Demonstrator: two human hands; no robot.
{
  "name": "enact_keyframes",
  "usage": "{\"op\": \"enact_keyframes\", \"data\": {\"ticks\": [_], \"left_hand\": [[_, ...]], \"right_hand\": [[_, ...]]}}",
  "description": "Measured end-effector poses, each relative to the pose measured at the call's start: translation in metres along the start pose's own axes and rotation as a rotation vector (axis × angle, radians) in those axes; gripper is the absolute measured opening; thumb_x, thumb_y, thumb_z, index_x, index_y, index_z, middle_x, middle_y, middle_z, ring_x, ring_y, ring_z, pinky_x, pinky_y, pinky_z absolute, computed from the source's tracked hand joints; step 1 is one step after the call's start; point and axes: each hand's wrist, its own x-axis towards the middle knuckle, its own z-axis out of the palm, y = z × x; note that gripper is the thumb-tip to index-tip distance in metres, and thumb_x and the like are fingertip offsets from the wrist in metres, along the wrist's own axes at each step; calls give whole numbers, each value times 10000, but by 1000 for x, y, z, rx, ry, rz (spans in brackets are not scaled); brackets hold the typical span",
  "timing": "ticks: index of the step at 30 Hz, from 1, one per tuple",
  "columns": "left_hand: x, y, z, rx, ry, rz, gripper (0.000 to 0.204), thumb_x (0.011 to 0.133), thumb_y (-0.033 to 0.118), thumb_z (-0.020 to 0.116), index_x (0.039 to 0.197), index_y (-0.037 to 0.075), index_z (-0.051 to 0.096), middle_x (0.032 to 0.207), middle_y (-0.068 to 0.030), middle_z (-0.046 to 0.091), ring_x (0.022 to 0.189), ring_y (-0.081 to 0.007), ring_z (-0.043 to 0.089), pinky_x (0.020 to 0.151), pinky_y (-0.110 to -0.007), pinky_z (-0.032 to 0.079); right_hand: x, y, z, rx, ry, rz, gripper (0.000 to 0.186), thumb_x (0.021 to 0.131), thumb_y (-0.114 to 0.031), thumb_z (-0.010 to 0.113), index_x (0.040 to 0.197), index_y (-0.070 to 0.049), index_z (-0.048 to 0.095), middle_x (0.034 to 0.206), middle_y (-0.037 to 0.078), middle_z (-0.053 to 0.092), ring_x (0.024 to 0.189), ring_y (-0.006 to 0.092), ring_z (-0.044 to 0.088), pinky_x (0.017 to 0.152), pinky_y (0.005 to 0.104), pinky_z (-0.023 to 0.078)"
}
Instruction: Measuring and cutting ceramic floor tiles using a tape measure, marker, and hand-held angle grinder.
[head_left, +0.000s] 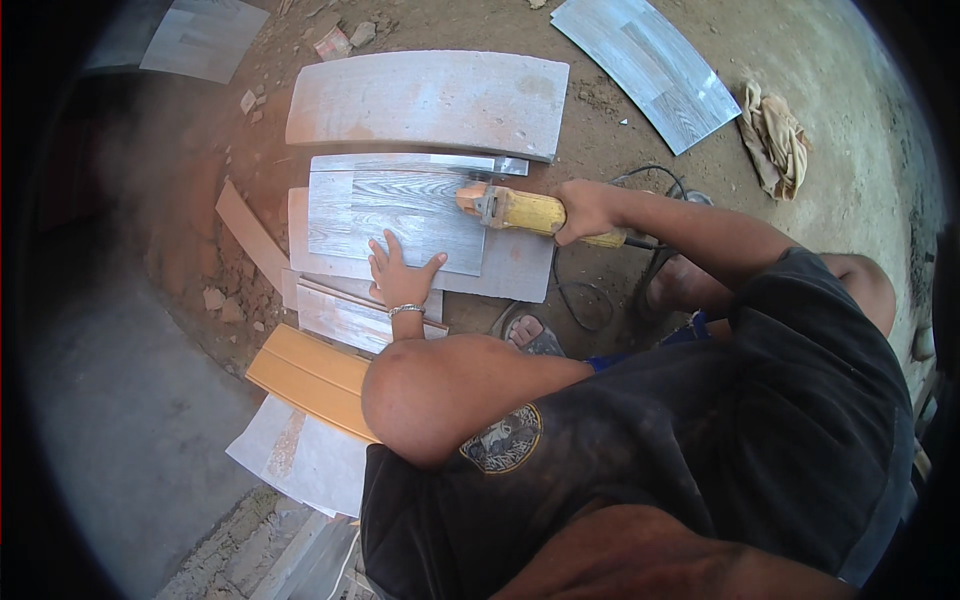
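A grey wood-grain tile (335, 215) lies on a pale slab (522, 268) on the ground. My left hand (402, 276), with a bracelet at its wrist, rests on the tile's near part, fingers spread. In my right hand (585, 211) is a yellow angle grinder (527, 211), gripped around its body. Its head sits over the tile's right side, close to the far edge; the disc is hard to make out. A thin line runs along that far edge, marking off a narrow strip (400, 162). The grinder's black cord (640, 243) trails off behind it.
Beyond the tile lies another pale slab (430, 100). More tiles (650, 75) are at the far right, beside a crumpled cloth (773, 140). Tan panels (310, 372) and tile pieces (345, 312) lie near my knee. Dust hangs at the left; my sandalled foot (525, 330) is close to the slab.
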Motion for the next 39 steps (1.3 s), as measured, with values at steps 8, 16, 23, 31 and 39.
{"op": "enact_keyframes", "data": {"ticks": [8, 16, 23, 31, 39], "left_hand": [[1, -1, 2, -7, 2, 0, 1276, 630, 713, 834, 1644, 241, 220, 1703, -198, 145, 1538, -422, 208, 1111, -719, 234], [-1, -3, 3, -24, 9, 4, 1277, 629, 718, 833, 1644, 245, 218, 1705, -189, 144, 1541, -413, 202, 1110, -720, 233], [-1, -1, 0, -15, -4, -6, 1281, 627, 716, 835, 1645, 244, 216, 1706, -189, 141, 1543, -408, 200, 1114, -712, 226], [-1, 1, -1, -9, -14, -11, 1282, 628, 715, 834, 1645, 238, 217, 1706, -191, 138, 1546, -410, 196, 1120, -712, 217], [-1, 2, -1, -11, -15, -16, 1286, 624, 709, 840, 1644, 233, 218, 1706, -194, 136, 1544, -418, 196, 1120, -718, 215]], "right_hand": [[40, -24, 6, -59, 62, -31, 589, 676, -379, 762, 1055, 67, 689, 1007, 278, 724, 979, 392, 708, 872, 447, 548], [38, -24, 5, -58, 35, 1, 592, 684, -382, 764, 1067, 64, 691, 1008, 277, 725, 987, 392, 706, 878, 443, 549], [21, -15, 2, -63, 54, -25, 568, 665, -364, 778, 1034, 59, 693, 971, 266, 728, 948, 393, 711, 846, 446, 554], [-11, 4, -5, -14, 28, -34, 535, 666, -318, 786, 1039, 50, 680, 953, 248, 729, 932, 382, 714, 832, 442, 556], [-5, 0, -2, 6, 39, -42, 550, 668, -307, 785, 1058, 62, 666, 966, 252, 727, 933, 381, 713, 835, 436, 555]]}}
